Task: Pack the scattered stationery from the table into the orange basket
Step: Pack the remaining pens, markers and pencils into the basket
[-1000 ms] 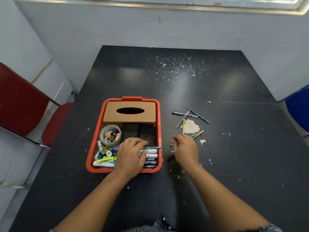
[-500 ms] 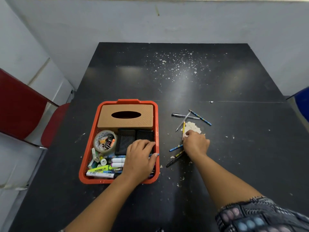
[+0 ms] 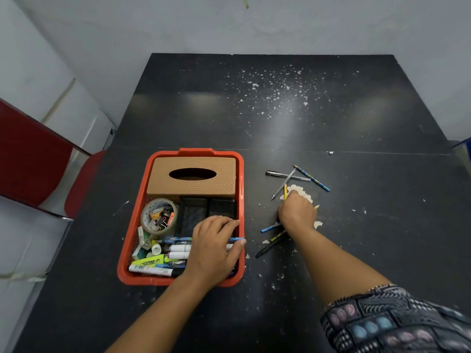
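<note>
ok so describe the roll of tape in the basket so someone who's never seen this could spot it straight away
Find the orange basket on the black table, left of the loose pens. The roll of tape lies flat against its left wall, just in front of the tan tissue box and beside the black mesh holder. It is the only ring there, its hole filled with binder clips.
</note>
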### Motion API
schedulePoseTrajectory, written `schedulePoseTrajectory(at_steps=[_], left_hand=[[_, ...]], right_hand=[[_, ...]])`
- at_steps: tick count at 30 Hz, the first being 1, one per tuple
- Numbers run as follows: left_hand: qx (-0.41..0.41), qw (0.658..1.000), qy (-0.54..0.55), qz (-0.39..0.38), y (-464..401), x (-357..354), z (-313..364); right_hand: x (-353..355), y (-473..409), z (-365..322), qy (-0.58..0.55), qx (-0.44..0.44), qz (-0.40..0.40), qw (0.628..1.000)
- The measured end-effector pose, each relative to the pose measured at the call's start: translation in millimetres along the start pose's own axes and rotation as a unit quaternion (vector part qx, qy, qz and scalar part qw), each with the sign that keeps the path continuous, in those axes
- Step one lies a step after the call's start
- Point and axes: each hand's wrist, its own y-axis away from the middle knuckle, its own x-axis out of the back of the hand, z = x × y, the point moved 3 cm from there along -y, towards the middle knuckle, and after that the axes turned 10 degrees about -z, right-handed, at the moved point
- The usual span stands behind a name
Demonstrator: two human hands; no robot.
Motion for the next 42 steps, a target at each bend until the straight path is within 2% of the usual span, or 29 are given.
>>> schedulePoseTrajectory(at_steps=[13, 20, 25, 31, 36, 42], left_hand=[[-0.015, 0.999, 0.023, 0.030, 10.6, 9.2, 0.9], [-0.010, 0.997, 0.047, 0.062, 29.8, 21.5, -12.9], [0.011, 0.993, 0.059, 0.099, 53.3, 39.8, -36.0], [0.081, 0.978, 0.073, 0.181, 85.9, 60.6, -78.0], [0.170, 0.958, 0.077, 0.217, 110.3, 68.5, -106.8], [0.237, 0.948, 0.117, 0.178, 122.6, 63.8, -121.6]], right_hand=[[14.0, 36.3, 11.8, -0.082, -0.048, -0.028, 0.995], [17.4, 82.6, 0.5, -0.161, -0.012, -0.015, 0.987], [17.5, 115.8, -23.0, -0.206, 0.050, 0.002, 0.977], [13.1, 147.4, -65.3, -0.189, 0.171, 0.006, 0.967], [-6.2, 177.0, -108.2, -0.096, 0.304, -0.068, 0.945], [-37.6, 202.0, -136.8, 0.037, 0.382, -0.103, 0.918]])
